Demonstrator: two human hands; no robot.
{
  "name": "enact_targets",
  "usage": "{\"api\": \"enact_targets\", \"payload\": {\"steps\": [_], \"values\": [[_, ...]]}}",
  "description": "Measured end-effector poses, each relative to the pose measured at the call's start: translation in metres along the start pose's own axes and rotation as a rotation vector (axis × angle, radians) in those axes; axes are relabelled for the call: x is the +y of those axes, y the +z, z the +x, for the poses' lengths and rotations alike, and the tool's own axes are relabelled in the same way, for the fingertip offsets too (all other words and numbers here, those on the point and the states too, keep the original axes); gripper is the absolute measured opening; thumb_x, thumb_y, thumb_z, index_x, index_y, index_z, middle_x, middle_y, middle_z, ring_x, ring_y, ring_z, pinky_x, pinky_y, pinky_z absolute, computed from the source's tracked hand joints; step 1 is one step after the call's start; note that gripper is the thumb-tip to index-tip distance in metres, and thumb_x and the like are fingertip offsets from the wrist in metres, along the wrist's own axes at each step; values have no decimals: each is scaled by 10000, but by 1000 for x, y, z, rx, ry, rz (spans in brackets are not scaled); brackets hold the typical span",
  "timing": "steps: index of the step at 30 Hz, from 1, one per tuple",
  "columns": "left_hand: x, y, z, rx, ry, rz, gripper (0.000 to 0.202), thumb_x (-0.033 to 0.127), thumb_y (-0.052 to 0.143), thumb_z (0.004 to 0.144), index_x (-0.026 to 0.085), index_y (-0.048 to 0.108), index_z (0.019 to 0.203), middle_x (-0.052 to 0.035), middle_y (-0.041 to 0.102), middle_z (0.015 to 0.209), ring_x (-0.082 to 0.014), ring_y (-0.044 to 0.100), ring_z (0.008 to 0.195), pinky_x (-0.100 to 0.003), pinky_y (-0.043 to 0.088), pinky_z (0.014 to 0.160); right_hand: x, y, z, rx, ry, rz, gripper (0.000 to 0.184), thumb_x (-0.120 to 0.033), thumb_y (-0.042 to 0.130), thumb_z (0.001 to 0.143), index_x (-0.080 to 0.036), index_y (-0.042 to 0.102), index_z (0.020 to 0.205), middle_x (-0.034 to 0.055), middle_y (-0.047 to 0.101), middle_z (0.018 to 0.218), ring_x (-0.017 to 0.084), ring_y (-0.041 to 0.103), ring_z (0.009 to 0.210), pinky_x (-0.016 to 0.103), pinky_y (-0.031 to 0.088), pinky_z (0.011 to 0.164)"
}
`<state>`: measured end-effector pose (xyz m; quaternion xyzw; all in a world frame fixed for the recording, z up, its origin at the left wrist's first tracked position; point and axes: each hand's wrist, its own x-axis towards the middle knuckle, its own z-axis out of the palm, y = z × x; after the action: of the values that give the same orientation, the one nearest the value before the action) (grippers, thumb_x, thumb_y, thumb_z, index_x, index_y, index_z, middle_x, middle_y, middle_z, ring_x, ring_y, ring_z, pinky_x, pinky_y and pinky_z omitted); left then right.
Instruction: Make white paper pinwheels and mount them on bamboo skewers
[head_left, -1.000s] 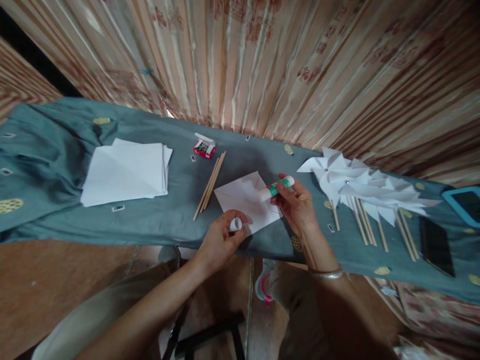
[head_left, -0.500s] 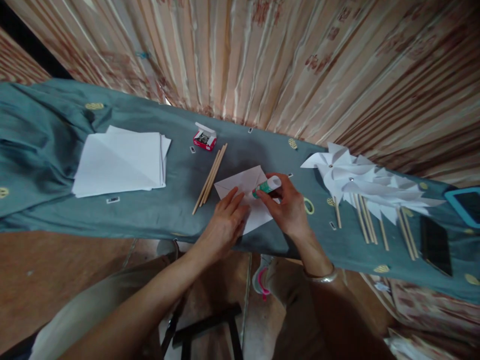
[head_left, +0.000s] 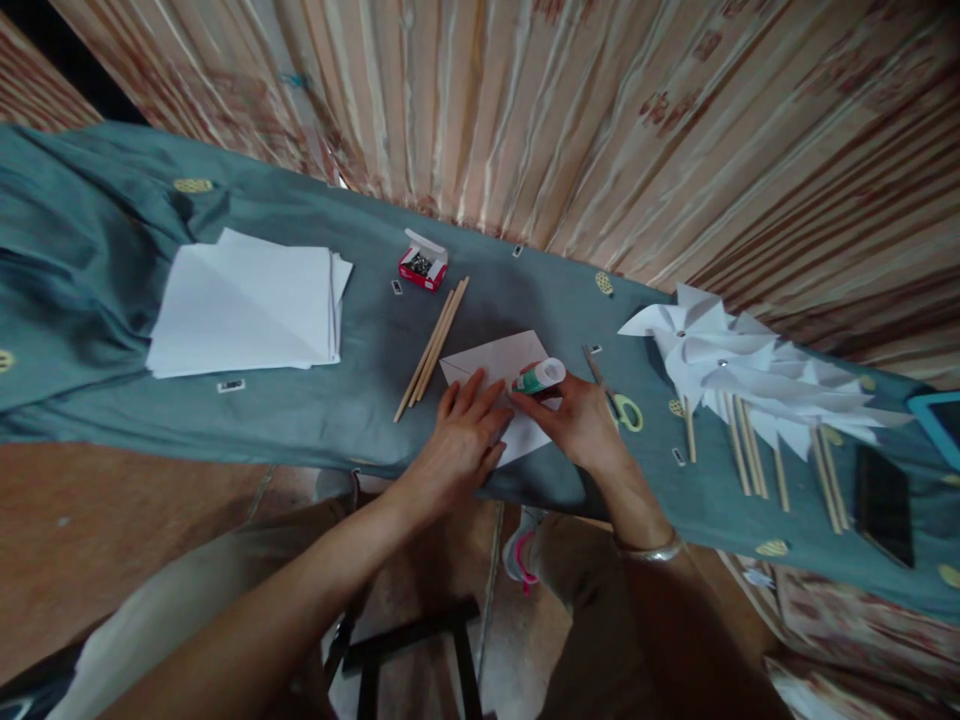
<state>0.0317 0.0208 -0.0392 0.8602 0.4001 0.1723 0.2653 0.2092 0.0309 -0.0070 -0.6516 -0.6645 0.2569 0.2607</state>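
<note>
A white square of paper (head_left: 529,432) with crease lines lies on the cloth-covered table in front of me. My left hand (head_left: 465,432) rests on its left part, fingers spread and palm down. In my right hand (head_left: 581,418) is a green and white glue stick (head_left: 538,376), tilted, its lower end at the middle of the paper. The scissors (head_left: 627,411), with yellow-green handles, lie just right of my right hand. Several thin wooden sticks (head_left: 433,350) lie together left of the paper.
Beyond the sticks stands an open red box (head_left: 424,262) of small metal pieces. A stack of white paper (head_left: 244,310) lies at left. Several paper pinwheels (head_left: 724,355) on sticks, a dark phone (head_left: 885,505) and a blue-framed device (head_left: 937,425) lie at right. A curtain (head_left: 480,120) hangs behind.
The view has shifted slightly, so most table things appear further right. My right hand has moved a little on the paper with the glue stick, and more of the scissors shows.
</note>
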Motion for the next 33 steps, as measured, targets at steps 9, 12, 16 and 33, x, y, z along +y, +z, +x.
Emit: {"api": "enact_targets", "payload": {"steps": [9, 12, 16, 33], "values": [[5, -14, 7, 119, 81, -87, 192, 146, 486, 873, 116, 615, 1012, -138, 649, 1063, -262, 536, 1101, -436, 460, 943, 11, 0, 7, -49, 21, 90, 243, -415, 676, 768, -193, 697, 863, 58, 730, 794, 232, 689, 769, 387, 531, 786], [4, -19, 11, 91, 5, -91, 135, 192, 489, 878, 141, 611, 905, -98, 637, 923, -247, 559, 963, -401, 487, 861, 14, 0, 8, -63, 32, 131, 231, -414, 687, 757, -203, 702, 851, 46, 727, 769, 232, 689, 775, 390, 538, 794], [-3, -21, 15, 113, -53, -198, 187, 170, 440, 886, 157, 602, 979, -77, 602, 964, -200, 583, 896, -335, 495, 813, 17, 1, 7, -82, 42, 167, 230, -415, 700, 754, -214, 704, 866, 42, 730, 791, 233, 687, 782, 391, 542, 793], [-9, -18, 36, 29, -10, 125, 317, 381, 619, 827, 156, 625, 1050, -98, 571, 972, -266, 538, 935, -407, 440, 832, 11, -4, 3, -96, -13, 105, 242, -347, 671, 784, -238, 687, 999, 50, 722, 961, 249, 671, 904, 400, 511, 848]]}}
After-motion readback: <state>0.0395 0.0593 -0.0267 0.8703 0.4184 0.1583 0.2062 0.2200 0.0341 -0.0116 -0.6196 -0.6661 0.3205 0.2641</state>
